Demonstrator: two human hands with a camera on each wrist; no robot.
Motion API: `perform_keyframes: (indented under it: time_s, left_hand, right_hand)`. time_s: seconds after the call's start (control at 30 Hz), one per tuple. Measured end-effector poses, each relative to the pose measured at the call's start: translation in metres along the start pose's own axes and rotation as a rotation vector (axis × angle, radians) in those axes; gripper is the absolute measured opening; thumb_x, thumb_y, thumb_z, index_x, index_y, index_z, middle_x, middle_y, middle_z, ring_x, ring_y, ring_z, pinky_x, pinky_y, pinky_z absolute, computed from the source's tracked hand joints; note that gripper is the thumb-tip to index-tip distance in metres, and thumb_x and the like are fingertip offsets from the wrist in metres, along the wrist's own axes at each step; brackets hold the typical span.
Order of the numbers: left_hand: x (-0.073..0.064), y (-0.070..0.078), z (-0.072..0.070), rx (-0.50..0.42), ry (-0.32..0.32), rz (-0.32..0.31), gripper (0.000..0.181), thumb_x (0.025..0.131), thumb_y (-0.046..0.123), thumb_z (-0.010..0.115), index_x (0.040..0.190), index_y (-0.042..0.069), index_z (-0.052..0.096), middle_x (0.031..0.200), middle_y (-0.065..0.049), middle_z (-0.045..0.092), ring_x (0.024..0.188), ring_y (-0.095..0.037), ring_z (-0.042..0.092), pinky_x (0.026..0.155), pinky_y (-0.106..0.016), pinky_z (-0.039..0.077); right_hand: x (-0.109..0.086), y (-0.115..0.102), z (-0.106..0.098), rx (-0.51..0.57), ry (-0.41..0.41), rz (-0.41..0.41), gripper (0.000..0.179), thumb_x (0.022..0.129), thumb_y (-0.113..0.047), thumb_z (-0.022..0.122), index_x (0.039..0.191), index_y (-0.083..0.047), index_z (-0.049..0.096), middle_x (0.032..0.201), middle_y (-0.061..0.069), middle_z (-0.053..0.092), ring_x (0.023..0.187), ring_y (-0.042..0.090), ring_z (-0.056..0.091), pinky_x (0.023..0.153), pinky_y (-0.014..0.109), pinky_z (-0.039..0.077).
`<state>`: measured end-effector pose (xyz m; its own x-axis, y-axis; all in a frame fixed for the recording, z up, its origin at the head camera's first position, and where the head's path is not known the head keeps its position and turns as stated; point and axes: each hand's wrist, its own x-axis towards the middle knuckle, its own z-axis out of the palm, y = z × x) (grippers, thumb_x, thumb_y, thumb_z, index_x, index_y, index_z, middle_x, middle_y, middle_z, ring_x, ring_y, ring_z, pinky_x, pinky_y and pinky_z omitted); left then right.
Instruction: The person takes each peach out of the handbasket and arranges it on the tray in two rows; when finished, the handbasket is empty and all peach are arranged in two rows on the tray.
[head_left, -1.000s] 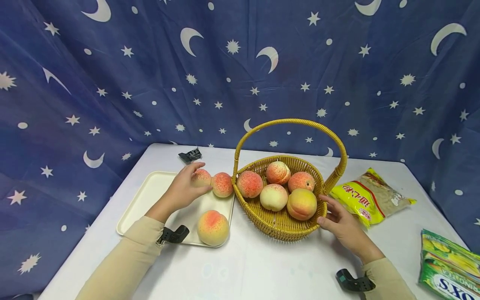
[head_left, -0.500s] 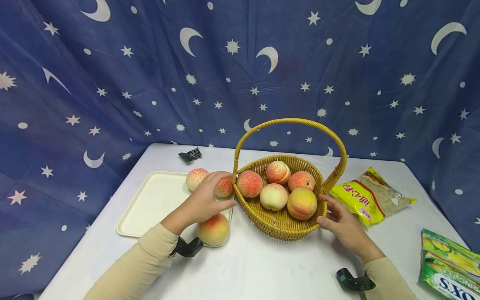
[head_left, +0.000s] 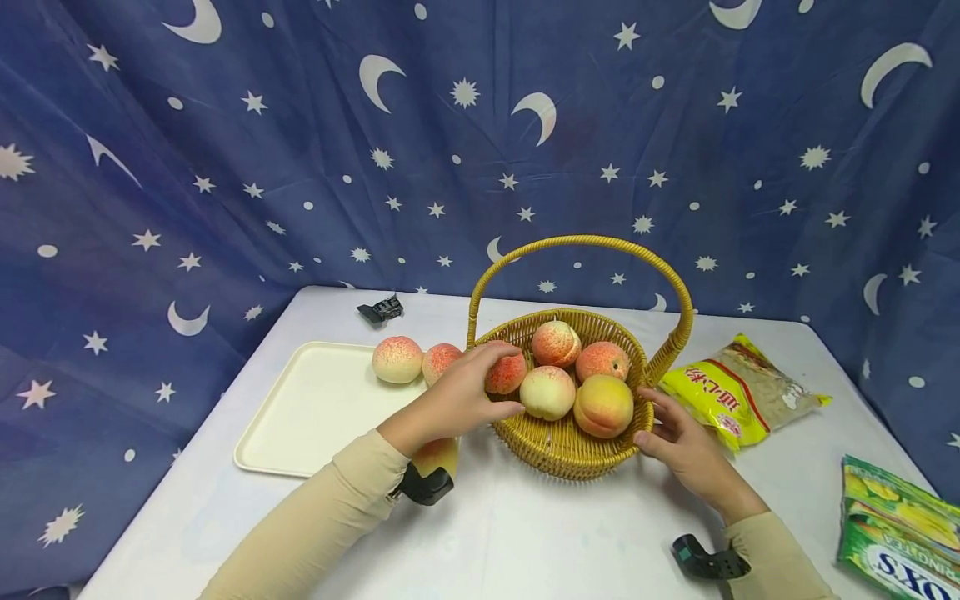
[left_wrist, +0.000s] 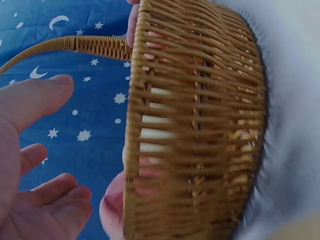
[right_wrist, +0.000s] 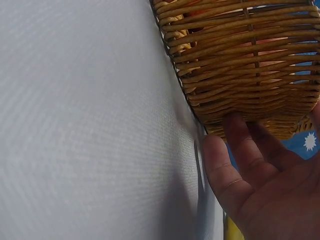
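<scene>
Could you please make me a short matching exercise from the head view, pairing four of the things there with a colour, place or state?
1. basket
2. tray
3. small packet
4. green bag

A. cut off by the picture's right edge
B. cream-coloured, left of the basket
C. holding five peaches
D. black, behind the tray

Pairs: 1-C; 2-B; 3-D; 4-A

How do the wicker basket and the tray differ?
The wicker basket is woven and golden-brown; the tray is smooth and cream. The basket has deep sides and an arched handle; the tray is shallow and shows none. The right hand touches the basket, not the tray. Both hold peaches.
</scene>
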<state>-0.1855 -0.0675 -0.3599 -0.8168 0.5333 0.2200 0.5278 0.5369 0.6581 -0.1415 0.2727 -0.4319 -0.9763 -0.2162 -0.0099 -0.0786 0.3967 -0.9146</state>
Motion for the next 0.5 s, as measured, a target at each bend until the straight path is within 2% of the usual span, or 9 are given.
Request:
perform_keyframes:
  time_s: [0.1, 0.2, 0.23, 0.33, 0.43, 0.5]
  left_hand:
    - [0.010, 0.004, 0.006, -0.004, -0.032, -0.010, 0.073, 0.084, 0.023, 0.082, 0.145, 0.004, 0.047, 0.144, -0.010, 0.049, 0.135, -0.028, 0.043, 0.111, -0.044, 0.036]
    - [0.021, 0.007, 0.011, -0.003, -0.067, -0.009, 0.075, 0.085, 0.025, 0.081, 0.146, 0.003, 0.045, 0.126, -0.016, 0.058, 0.121, -0.028, 0.050, 0.107, -0.043, 0.037]
    - [0.024, 0.008, 0.013, 0.001, -0.078, -0.014, 0.076, 0.085, 0.026, 0.081, 0.147, 0.003, 0.044, 0.126, -0.016, 0.059, 0.119, -0.027, 0.051, 0.106, -0.043, 0.038]
    - [0.034, 0.012, 0.018, -0.004, -0.124, -0.026, 0.078, 0.085, 0.027, 0.081, 0.148, 0.003, 0.042, 0.128, -0.017, 0.059, 0.119, -0.028, 0.053, 0.105, -0.040, 0.039]
    - [0.043, 0.015, 0.024, -0.011, -0.165, -0.046, 0.079, 0.084, 0.026, 0.080, 0.149, 0.004, 0.041, 0.147, -0.014, 0.049, 0.132, -0.029, 0.048, 0.108, -0.036, 0.039]
    - [0.048, 0.014, 0.027, -0.012, -0.184, -0.052, 0.079, 0.083, 0.026, 0.080, 0.149, 0.002, 0.042, 0.146, -0.014, 0.049, 0.132, -0.029, 0.049, 0.108, -0.033, 0.040]
  right_hand:
    - [0.000, 0.000, 0.000, 0.019, -0.004, -0.003, 0.068, 0.101, -0.013, 0.062, 0.157, -0.004, 0.024, 0.151, 0.039, 0.026, 0.123, 0.049, 0.050, 0.084, 0.022, 0.052]
    - [0.000, -0.001, 0.000, 0.020, -0.007, -0.004, 0.068, 0.101, -0.012, 0.062, 0.157, -0.003, 0.024, 0.151, 0.039, 0.026, 0.123, 0.049, 0.050, 0.083, 0.022, 0.052]
    - [0.000, -0.001, 0.000, 0.016, -0.006, -0.004, 0.068, 0.101, -0.013, 0.062, 0.157, -0.003, 0.024, 0.151, 0.039, 0.026, 0.123, 0.049, 0.050, 0.083, 0.022, 0.051]
    - [-0.001, -0.002, 0.000, -0.002, -0.001, -0.001, 0.068, 0.100, -0.013, 0.062, 0.157, -0.004, 0.024, 0.150, 0.039, 0.028, 0.122, 0.049, 0.050, 0.083, 0.021, 0.051]
    - [-0.001, -0.003, 0.000, -0.005, 0.002, 0.001, 0.068, 0.100, -0.013, 0.062, 0.157, -0.004, 0.025, 0.150, 0.039, 0.029, 0.122, 0.049, 0.050, 0.083, 0.021, 0.050]
    - [-0.001, -0.004, 0.001, -0.006, 0.003, 0.003, 0.068, 0.100, -0.013, 0.063, 0.157, -0.004, 0.025, 0.150, 0.039, 0.029, 0.122, 0.049, 0.050, 0.083, 0.021, 0.050]
